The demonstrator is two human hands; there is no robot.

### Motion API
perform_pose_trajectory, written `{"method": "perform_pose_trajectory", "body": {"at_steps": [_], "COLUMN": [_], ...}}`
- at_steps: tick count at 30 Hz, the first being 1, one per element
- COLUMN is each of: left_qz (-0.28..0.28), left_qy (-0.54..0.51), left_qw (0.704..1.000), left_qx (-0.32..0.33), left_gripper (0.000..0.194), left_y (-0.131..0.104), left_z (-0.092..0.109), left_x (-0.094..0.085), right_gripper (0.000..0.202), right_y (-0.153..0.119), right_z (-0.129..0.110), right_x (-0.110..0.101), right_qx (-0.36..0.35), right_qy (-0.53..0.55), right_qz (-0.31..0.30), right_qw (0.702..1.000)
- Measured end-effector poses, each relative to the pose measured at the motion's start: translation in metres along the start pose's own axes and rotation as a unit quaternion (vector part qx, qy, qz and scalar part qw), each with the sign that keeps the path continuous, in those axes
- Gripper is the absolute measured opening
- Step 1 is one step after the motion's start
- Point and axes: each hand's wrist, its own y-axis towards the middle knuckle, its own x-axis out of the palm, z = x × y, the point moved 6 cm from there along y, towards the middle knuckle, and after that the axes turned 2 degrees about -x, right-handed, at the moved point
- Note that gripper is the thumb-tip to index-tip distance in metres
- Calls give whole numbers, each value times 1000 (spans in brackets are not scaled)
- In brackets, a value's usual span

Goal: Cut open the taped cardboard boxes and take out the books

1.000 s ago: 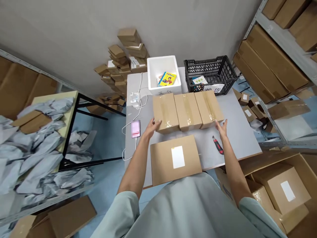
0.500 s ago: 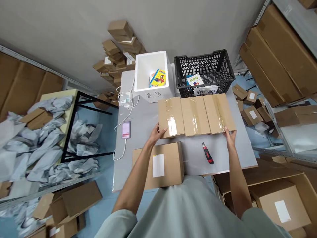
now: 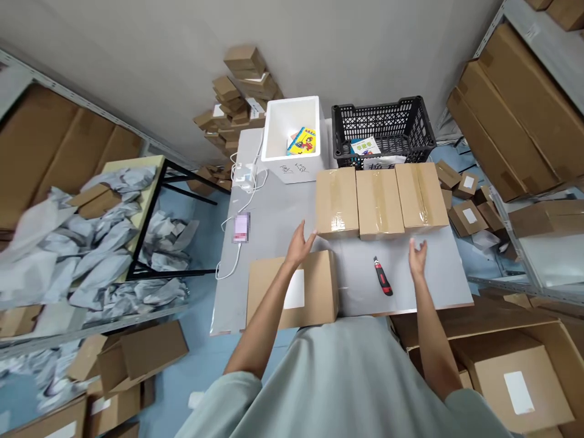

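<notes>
Three taped cardboard boxes stand side by side on the table: a left box (image 3: pixel 336 201), a middle box (image 3: pixel 379 201) and a right box (image 3: pixel 422 194). My left hand (image 3: pixel 300 246) is open, its thumb close to the left box's front corner; whether it touches I cannot tell. My right hand (image 3: pixel 417 258) is open and holds nothing, just in front of the right box. Between my hands and the table edge lies a red and black utility knife (image 3: pixel 382 277). A larger labelled cardboard box (image 3: pixel 319 286) sits partly under my left forearm.
Behind the boxes stand a white foam box (image 3: pixel 292 161) and a black plastic crate (image 3: pixel 340 131), each with books inside. A phone (image 3: pixel 241 227) on a cable lies at the table's left. An open carton (image 3: pixel 559 353) stands at lower right; shelves flank both sides.
The three-box row has shifted right and away from me. My right hand has let go and drawn back; my left hand has opened beside the left box.
</notes>
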Motion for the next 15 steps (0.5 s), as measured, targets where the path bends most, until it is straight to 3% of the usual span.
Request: {"method": "perform_pose_trajectory", "body": {"at_steps": [2, 6, 10, 12, 15], "left_qz": [36, 108, 131, 116, 92], "left_qy": [49, 100, 55, 11, -56], "left_qw": [998, 989, 986, 987, 987], "left_qx": [31, 1, -83, -109, -118], "left_gripper": [88, 84, 82, 81, 84], "left_y": [-41, -114, -150, -156, -158], "left_z": [-25, -93, -153, -170, -180], "left_x": [-25, -82, -120, -125, -122], "right_gripper": [110, 60, 35, 31, 34], "right_y": [-52, -130, -149, -149, -159], "right_z": [19, 44, 40, 28, 1], "right_x": [17, 40, 47, 52, 63], "right_qx": [18, 40, 49, 46, 24], "right_qy": [-56, -199, -209, -192, -145], "right_qz": [-53, -158, -155, -158, -178], "right_qw": [997, 966, 964, 967, 973]}}
